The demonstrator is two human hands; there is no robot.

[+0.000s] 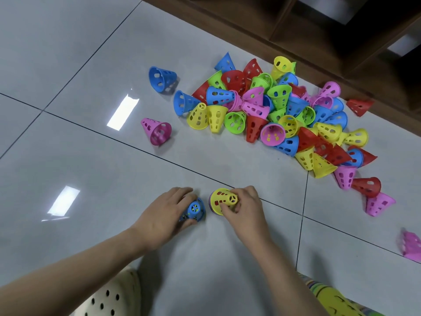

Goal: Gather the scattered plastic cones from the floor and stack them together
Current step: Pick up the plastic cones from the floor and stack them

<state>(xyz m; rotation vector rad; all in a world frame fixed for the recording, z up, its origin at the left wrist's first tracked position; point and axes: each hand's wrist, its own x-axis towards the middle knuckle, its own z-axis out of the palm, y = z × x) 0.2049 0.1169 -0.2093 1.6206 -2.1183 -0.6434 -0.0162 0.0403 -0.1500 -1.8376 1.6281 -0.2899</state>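
My left hand [168, 215] grips a blue-topped stack of cones [195, 210] that stands on the floor, yellow showing through its holes. Just to its right, my right hand [245, 209] pinches the narrow top of a yellow-topped stack [220, 200] with red and purple underneath. The two stacks stand side by side, a small gap apart. A big pile of loose cones [280, 110] in blue, red, green, yellow and pink lies farther away, toward the upper right.
Stray cones lie apart from the pile: a blue one [162, 79], a pink one [157, 131], a red one [360, 106] by the wooden furniture [319, 30], and a pink one [411, 247] at the right edge. A perforated cream shoe [109, 297] is at the bottom.
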